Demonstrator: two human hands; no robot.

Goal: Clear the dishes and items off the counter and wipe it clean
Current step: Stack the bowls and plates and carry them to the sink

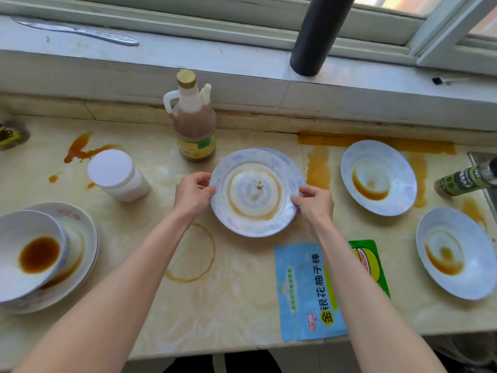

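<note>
Judging from the head view, the top plate (254, 192) is reckoned to be stiff glazed ceramic. It's not heavy, but it's fragile if knocked and likely slippery wherever the brown sauce sits. A hold is best taken on the dry outer rim at 9 and 3 o'clock, and that's pretty much where it is held. The left hand (192, 196) is curled round the rim at 9 o'clock, thumb on top and fingers (200, 179) tucked toward the underside. The right hand (314, 201) is pinched onto the rim at 3 o'clock the same way, fingers (306, 191) bent close. Nothing else is held by either.

The plate is found just above the middle of the worktop (228, 292), laid over a second plate (291, 164) whose edge peeks out at 1 o'clock. Whether it's resting on that one or lifted clear can't be told. It's pale blue-white with a faint pattern round the rim, an orange-brown ring in the well and a small blob near the centre.

Around it, a sauce bottle (195, 125) is seen at 11 o'clock and a white jar (118, 175) at 9. A bowl (29, 251) is stacked on a flowered plate (86, 232) at 8. Two more dirty plates (379, 177) (457, 253) are at 3 and 4, and a snack packet (309, 292) at 5. A ring stain (192, 254) at 7 is left to be wiped.
</note>
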